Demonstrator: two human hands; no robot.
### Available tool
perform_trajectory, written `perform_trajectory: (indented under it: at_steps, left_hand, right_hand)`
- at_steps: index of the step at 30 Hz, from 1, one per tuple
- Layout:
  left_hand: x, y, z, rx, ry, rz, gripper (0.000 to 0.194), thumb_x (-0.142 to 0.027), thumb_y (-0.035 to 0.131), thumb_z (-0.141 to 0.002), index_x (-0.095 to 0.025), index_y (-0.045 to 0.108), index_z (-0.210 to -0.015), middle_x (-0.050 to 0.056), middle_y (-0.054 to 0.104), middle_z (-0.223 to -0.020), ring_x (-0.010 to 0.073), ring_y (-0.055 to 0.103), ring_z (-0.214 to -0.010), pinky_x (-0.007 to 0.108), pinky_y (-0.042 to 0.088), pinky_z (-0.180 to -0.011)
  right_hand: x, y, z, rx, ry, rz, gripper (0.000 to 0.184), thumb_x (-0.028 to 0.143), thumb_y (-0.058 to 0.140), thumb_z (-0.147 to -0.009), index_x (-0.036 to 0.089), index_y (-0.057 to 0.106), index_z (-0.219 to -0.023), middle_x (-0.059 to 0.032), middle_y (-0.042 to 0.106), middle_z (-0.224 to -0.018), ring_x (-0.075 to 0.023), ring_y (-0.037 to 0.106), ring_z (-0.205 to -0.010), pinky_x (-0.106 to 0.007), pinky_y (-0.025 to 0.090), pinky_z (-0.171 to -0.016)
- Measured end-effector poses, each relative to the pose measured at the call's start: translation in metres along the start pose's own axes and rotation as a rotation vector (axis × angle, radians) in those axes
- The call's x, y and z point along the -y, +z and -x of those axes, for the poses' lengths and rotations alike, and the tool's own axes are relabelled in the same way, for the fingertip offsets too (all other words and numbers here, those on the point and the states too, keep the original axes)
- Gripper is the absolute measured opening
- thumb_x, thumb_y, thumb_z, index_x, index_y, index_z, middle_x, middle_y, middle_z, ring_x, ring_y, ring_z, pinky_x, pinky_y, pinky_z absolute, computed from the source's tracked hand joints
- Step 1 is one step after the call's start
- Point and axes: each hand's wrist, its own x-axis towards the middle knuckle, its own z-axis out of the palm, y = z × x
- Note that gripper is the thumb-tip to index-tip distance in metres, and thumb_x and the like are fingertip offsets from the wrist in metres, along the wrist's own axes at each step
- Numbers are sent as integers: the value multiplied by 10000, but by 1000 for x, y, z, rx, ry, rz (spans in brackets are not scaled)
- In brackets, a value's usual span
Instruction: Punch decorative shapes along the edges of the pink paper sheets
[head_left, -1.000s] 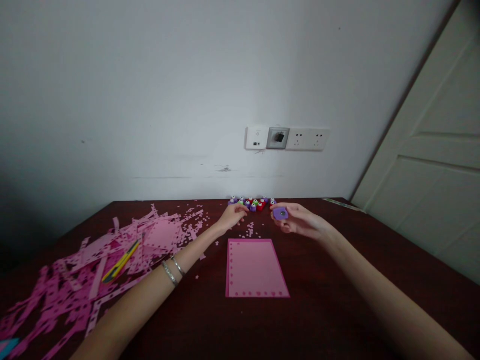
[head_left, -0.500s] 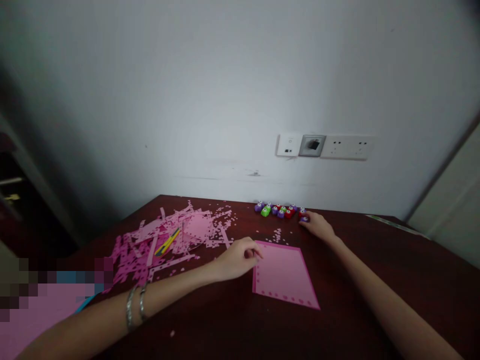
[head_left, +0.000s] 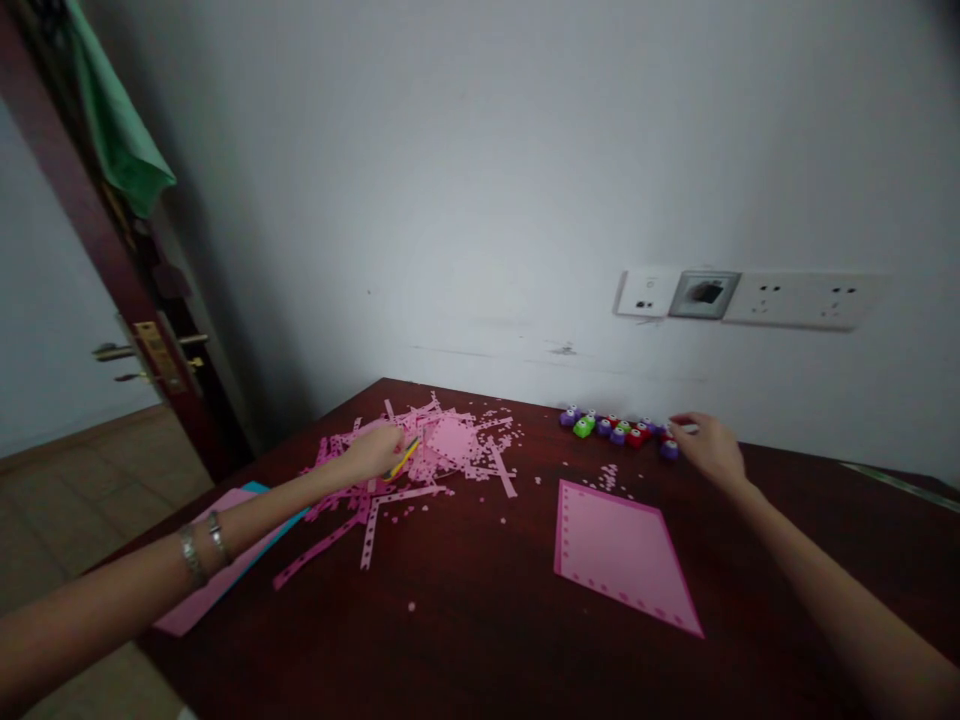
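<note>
My left hand (head_left: 375, 452) is over the heap of pink paper scraps (head_left: 454, 440), its fingers closed around a slim yellow and grey cutter (head_left: 403, 462); part of the cutter is hidden behind the fingers. At the back of the desk, my right hand (head_left: 709, 450) hovers by the right end of a row of small craft punches (head_left: 619, 434) in purple, green and red. Its fingers are apart, with nothing seen between them. A purple punch (head_left: 669, 450) stands just below its fingertips. Between the hands lies a light pink sheet (head_left: 622, 555) with a darker, dotted border.
Small punched bits (head_left: 611, 478) are scattered behind the sheet. Pink and blue sheets (head_left: 251, 570) lie under my left forearm at the desk's left edge. Wall sockets (head_left: 795, 300) are above the back right. A door (head_left: 161, 350) stands at the left.
My left hand has gone from the sheet's left edge to the scrap heap and taken hold of the cutter. My right hand has lifted off the end punch. The view has turned left.
</note>
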Motion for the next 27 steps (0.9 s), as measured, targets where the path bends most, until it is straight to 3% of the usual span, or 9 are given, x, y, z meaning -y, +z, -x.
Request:
perform_trajectory:
  at_steps: [3, 5, 11, 20, 24, 27]
  left_hand:
    - [23, 2, -4, 138, 18, -149, 331, -332, 617, -614, -201, 404, -397, -19, 386, -419, 124, 384, -463, 255, 317, -534]
    - [26, 8, -4, 165, 10, -152, 358, -368, 621, -603, -202, 396, -379, -31, 353, -386, 113, 355, -422, 251, 307, -509]
    - [20, 11, -8, 152, -65, -163, 279, -251, 599, -551, -196, 421, -343, -38, 328, -332, 103, 357, -382, 245, 295, -474]
    - [0, -45, -23, 40, -134, -213, 186, -318, 709, -493, -194, 575, -454, 4, 483, -439, 116, 430, -432, 249, 303, -480]
    - [-13, -74, -34, 44, -88, -258, 77, -239, 648, -564, -179, 625, -521, 12, 507, -448, 116, 440, -446, 247, 303, -491]
    - [-37, -90, -39, -109, 36, -307, 130, -265, 607, -645, -150, 647, -600, 41, 536, -512, 135, 467, -498, 263, 326, -525]
  right_hand:
    - [23, -12, -4, -1, -105, -130, 318, 313, 453, -748, 151, 648, -940, -102, 669, -897, -214, 615, -714, -298, 444, -675]
    - [40, -18, -4, 31, -146, -175, 312, 306, 452, -748, 149, 650, -928, -93, 671, -806, -208, 610, -677, -290, 443, -651]
    - [84, -27, 7, 132, -331, -253, 278, 295, 446, -753, 167, 646, -898, -70, 674, -807, -193, 602, -668, -289, 450, -655]
    - [106, -18, 4, 247, -506, -272, 252, 282, 465, -772, 175, 640, -917, -59, 669, -908, -183, 609, -743, -293, 459, -730]
    - [111, -15, 7, 288, -511, -315, 238, 276, 475, -768, 170, 649, -894, -53, 674, -863, -176, 602, -717, -280, 459, -690]
    - [121, -15, 21, 387, -429, -452, 216, 304, 507, -762, 166, 657, -835, -41, 660, -727, -152, 571, -614, -255, 446, -567]
